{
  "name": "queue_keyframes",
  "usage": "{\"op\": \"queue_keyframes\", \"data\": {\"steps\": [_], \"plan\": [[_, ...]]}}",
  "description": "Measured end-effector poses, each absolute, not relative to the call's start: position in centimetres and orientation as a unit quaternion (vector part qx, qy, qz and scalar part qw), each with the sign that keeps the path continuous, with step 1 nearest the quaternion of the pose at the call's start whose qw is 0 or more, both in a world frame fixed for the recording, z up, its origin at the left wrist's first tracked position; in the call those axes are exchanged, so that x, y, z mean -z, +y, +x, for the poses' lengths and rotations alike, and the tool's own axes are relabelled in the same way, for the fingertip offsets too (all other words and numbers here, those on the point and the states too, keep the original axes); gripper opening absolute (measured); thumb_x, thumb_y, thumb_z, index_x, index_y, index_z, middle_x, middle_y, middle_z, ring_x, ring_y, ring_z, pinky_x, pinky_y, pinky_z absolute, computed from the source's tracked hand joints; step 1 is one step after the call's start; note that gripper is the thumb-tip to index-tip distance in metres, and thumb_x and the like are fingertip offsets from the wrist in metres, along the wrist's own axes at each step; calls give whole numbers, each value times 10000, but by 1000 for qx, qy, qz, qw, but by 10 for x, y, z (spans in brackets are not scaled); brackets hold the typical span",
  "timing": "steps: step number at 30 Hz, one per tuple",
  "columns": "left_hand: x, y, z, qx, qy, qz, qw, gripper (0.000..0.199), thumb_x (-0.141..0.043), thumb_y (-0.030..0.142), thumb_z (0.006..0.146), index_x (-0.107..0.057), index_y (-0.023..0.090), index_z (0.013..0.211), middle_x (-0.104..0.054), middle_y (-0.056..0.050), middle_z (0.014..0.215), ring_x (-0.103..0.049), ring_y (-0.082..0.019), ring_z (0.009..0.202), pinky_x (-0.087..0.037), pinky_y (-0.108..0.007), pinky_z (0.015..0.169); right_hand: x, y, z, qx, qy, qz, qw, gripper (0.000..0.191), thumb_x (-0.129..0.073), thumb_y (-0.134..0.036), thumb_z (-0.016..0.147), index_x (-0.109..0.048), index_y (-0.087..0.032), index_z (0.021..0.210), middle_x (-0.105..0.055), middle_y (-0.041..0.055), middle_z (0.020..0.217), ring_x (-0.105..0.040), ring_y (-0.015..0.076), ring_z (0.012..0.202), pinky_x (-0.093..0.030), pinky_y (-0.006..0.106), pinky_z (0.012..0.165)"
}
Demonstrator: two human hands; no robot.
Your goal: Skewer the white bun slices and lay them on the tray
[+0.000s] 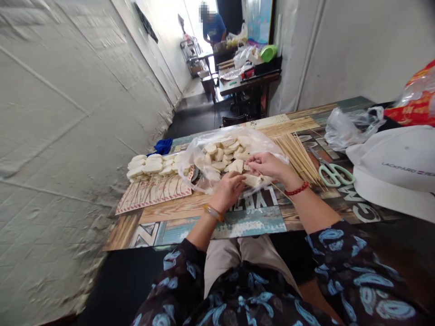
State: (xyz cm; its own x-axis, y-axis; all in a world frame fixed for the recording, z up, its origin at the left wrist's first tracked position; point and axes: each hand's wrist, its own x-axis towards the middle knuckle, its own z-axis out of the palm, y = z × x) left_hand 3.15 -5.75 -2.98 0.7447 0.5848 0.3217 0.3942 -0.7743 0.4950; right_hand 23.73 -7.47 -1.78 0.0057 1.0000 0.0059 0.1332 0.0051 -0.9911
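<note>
A clear plastic bag (195,151) lies spread open on the table, with a heap of pale, thick slices (222,153) in it. My left hand (228,189) is closed at the bag's near side, its fingertips on a pale slice (237,166). Close beside it, my right hand (267,165) has its fingers pinched together; what they hold is too small to make out. Below both hands rests another pale slice (252,180). To the left, several slices on sticks (151,166) lie in rows, their thin sticks pointing toward me.
Bare wooden skewers (299,158) lie right of the bag, next to green-handled scissors (335,174). A white cap (397,158) and a crumpled plastic bag (353,129) sit farther right. A blue cloth (163,146) is at the far left edge. Beyond, a person (215,29) stands by another table (251,81).
</note>
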Motion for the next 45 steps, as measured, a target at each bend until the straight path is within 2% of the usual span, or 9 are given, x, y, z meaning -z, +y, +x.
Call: {"op": "queue_keyframes", "data": {"steps": [4, 11, 13, 17, 20, 23, 26, 34, 45], "plan": [[30, -40, 48, -159, 233, 950, 130, 439, -680, 149, 812, -657, 207, 1246, -650, -114, 1254, -561, -292, 1163, -475, -469, 1021, 5, -70, 228, -469, -540, -504, 484, 95, -653, -247, 750, -670, -162, 789, -612, -34, 566, -521, 94, 466, -379, 200, 448], [28, -39, 53, -93, 245, 955, 142, 510, -721, 211, 794, -629, 176, 1295, -636, -137, 1227, -567, -298, 1101, -479, -469, 988, 15, -81, 233, -473, -502, -488, 536, 216, -678, -347, 780, -690, -161, 888, -617, -38, 609, -488, 79, 441, -368, 211, 444], [29, -40, 50, -98, 248, 950, 162, 473, -761, 244, 766, -665, 196, 1227, -634, -126, 1172, -567, -294, 1079, -473, -466, 975, 10, -83, 231, -483, -505, -481, 530, 224, -692, -358, 780, -697, -168, 897, -618, -37, 609, -486, 82, 438, -358, 214, 437], [36, -38, 44, -153, 268, 919, 247, 275, -792, 199, 692, -679, 182, 942, -633, -93, 1037, -566, -258, 995, -472, -399, 879, 2, -87, 227, -497, -494, -481, 527, 233, -723, -383, 762, -707, -184, 882, -603, -39, 596, -478, 89, 434, -353, 228, 436], [35, -31, 37, -245, 323, 828, 387, 219, -772, 219, 698, -597, 183, 825, -609, -34, 886, -549, -184, 824, -456, -319, 745, -1, -91, 226, -511, -469, -479, 537, 254, -718, -414, 773, -711, -190, 893, -606, -32, 605, -473, 90, 438, -352, 231, 438], [28, -21, 28, -355, 347, 651, 575, 317, -806, 325, 704, -571, 192, 870, -603, 1, 831, -542, -142, 741, -455, -273, 680, -3, -94, 223, -517, -449, -479, 549, 267, -721, -425, 776, -710, -192, 906, -595, -30, 601, -466, 87, 443, -331, 223, 430], [21, -13, 22, -421, 328, 505, 678, 492, -876, 299, 634, -601, 205, 1032, -645, 2, 909, -583, -126, 769, -483, -245, 681, -4, -97, 217, -515, -446, -484, 549, 249, -711, -416, 787, -706, -195, 903, -587, -28, 606, -464, 81, 443, -315, 213, 419], [25, -3, 21, -480, 329, 344, 737, 444, -932, 247, 545, -626, 160, 856, -687, 5, 828, -651, -121, 732, -541, -248, 688, -2, -103, 197, -518, -455, -509, 515, 179, -692, -345, 760, -662, -203, 865, -586, -29, 638, -491, 83, 443, -307, 180, 346], [18, -2, 23, -514, 316, 265, 752, 391, -853, 132, 680, -636, 180, 1002, -733, 8, 901, -706, -114, 781, -567, -211, 709, 13, -105, 186, -516, -511, -523, 447, 193, -651, -368, 842, -678, -178, 862, -593, -21, 623, -542, 94, 462, -373, 183, 368]]}}
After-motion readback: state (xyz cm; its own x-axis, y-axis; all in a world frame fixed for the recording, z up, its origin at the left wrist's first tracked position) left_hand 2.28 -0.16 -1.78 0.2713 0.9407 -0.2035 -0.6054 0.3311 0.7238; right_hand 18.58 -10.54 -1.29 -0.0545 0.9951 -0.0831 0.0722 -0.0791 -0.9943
